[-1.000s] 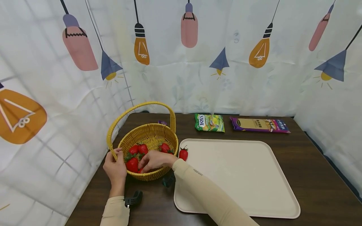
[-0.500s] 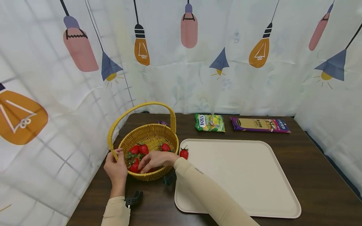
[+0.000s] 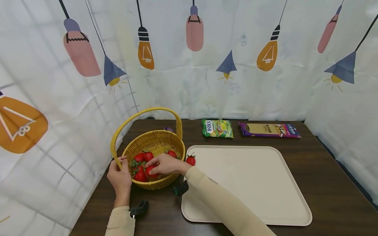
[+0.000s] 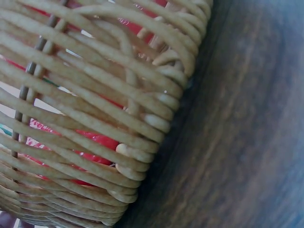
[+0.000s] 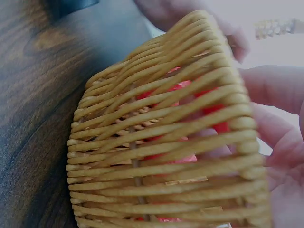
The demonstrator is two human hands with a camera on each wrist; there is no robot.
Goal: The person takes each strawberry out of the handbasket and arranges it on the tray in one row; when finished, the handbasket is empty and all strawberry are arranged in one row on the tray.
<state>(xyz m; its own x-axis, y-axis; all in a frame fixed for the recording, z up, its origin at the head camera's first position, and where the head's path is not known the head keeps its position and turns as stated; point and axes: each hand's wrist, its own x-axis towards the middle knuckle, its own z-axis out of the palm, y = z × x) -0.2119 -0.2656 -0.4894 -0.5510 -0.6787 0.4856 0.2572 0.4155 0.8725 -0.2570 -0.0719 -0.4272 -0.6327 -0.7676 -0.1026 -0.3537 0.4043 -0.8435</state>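
A yellow woven basket [image 3: 157,141] with a tall arched handle stands at the table's left. My left hand [image 3: 119,178] grips its left rim by the foot of the handle. Inside the basket, my right hand [image 3: 168,164] pinches a red strawberry [image 3: 151,172] between thumb and fingers. Several other strawberries [image 3: 140,175] with green leaves lie around it in the basket. In the left wrist view the basket wall [image 4: 90,95] fills most of the picture, red fruit showing through gaps. The right wrist view has my right hand [image 5: 285,133] reaching over the basket rim [image 5: 232,95].
A cream tray [image 3: 245,186] lies right of the basket, under my right forearm. One strawberry [image 3: 190,160] sits at its upper left corner. Behind are a green candy bag [image 3: 218,128] and a long purple packet [image 3: 269,130]. A small purple wrapper [image 3: 168,129] shows behind the basket.
My right hand has risen slightly within the basket, and the strawberry it pinches now shows more. My left hand keeps its hold on the rim. The head view has shifted a little.
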